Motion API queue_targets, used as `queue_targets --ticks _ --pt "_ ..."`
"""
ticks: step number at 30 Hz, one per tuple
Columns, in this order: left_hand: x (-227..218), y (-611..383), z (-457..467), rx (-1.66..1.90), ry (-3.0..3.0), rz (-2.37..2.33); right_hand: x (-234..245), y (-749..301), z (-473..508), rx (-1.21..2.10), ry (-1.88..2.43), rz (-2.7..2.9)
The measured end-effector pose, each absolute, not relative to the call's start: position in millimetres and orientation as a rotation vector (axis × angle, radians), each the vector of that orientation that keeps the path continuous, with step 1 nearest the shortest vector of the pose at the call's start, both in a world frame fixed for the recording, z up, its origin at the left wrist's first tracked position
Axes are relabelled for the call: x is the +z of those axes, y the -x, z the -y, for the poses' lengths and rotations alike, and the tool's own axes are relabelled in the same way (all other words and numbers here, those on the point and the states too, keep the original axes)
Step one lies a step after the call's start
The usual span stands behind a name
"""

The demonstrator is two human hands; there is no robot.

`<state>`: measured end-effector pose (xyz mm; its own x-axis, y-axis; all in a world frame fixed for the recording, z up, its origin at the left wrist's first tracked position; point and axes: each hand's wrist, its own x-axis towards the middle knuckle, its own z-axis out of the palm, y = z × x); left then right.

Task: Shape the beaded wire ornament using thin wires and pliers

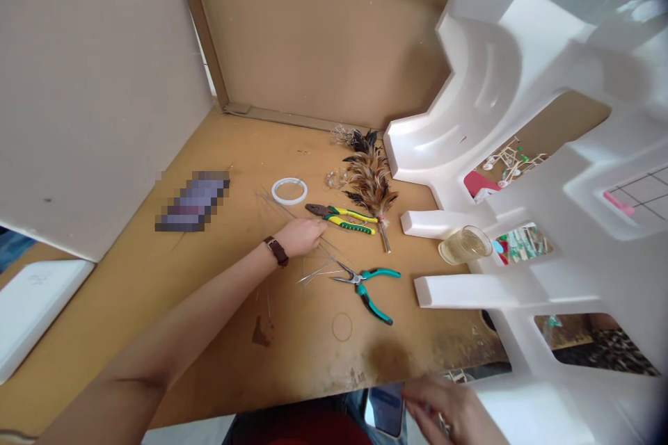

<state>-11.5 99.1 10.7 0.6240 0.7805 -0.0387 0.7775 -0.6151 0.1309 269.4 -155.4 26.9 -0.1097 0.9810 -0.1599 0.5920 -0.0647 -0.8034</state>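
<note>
My left hand (300,236), with a brown-strapped watch at the wrist, lies over thin straight wires (320,271) on the table. Its fingers are curled, and whatever is between the fingertips is hidden. Just beyond them are yellow-and-green combination pliers (347,217). Teal-handled needle-nose pliers (360,279) lie spread nearer to me. A white ring-shaped roll (289,191) sits behind the hand. Below the table edge, my right hand (443,403) has its fingers apart, the tips at the side of a phone (385,410) over my lap.
A bundle of brown feathers (373,177) lies beside tangled wire (338,177). At the right stands a white moulded frame (454,292) with a glass of pale liquid (464,245). A rubber band (342,327) is near the front; a pixelated object (193,205) lies left. Cardboard panels (323,28) wall the back.
</note>
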Motion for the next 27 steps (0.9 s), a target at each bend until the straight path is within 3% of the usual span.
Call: queue_targets --ticks 4,8,16,27 --pt "10 10 -93 0.049 -2.719 -1.282 72 -247 58 0.851 1.695 1.997" --pt "9 10 -86 0.047 -2.713 -1.277 67 -207 -13 0.330 1.895 2.652" --pt "7 19 -80 -0.013 -2.710 -1.308 30 -159 -56 0.275 1.912 2.853" --pt "9 13 -77 0.149 -2.687 -1.311 43 -169 -72 0.023 1.923 2.953"
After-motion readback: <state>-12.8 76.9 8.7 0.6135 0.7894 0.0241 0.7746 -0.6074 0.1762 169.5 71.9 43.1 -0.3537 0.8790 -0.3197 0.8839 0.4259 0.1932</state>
